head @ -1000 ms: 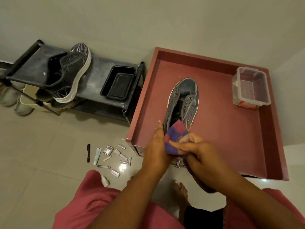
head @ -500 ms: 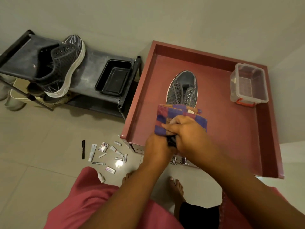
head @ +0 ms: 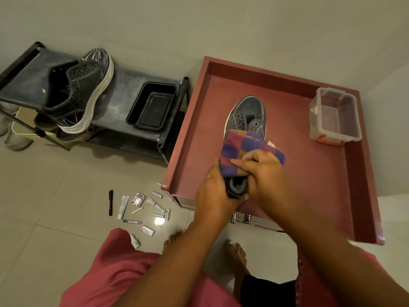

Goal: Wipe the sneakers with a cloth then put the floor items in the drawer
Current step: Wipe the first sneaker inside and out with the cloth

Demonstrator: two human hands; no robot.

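Right hand [head: 263, 173]: presses the cloth [head: 243, 149] on the sneaker [head: 247, 111].
Left hand [head: 212, 193]: grips its heel.
Tip: rub slowly, hold tight.

Black tray [head: 152, 107] on shoe rack [head: 124, 85].

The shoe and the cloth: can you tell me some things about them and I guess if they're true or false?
1. The checked cloth lies over the sneaker on the red surface. True.
2. The right hand presses on the cloth. True.
3. The clear plastic box is full of shoes. False: no shoes are in it.
4. The small floor items are already put away. False: they lie on the tiles.
5. The left hand holds the sneaker's heel end. True.
6. The other sneaker is on the floor. False: it rests on the black rack.
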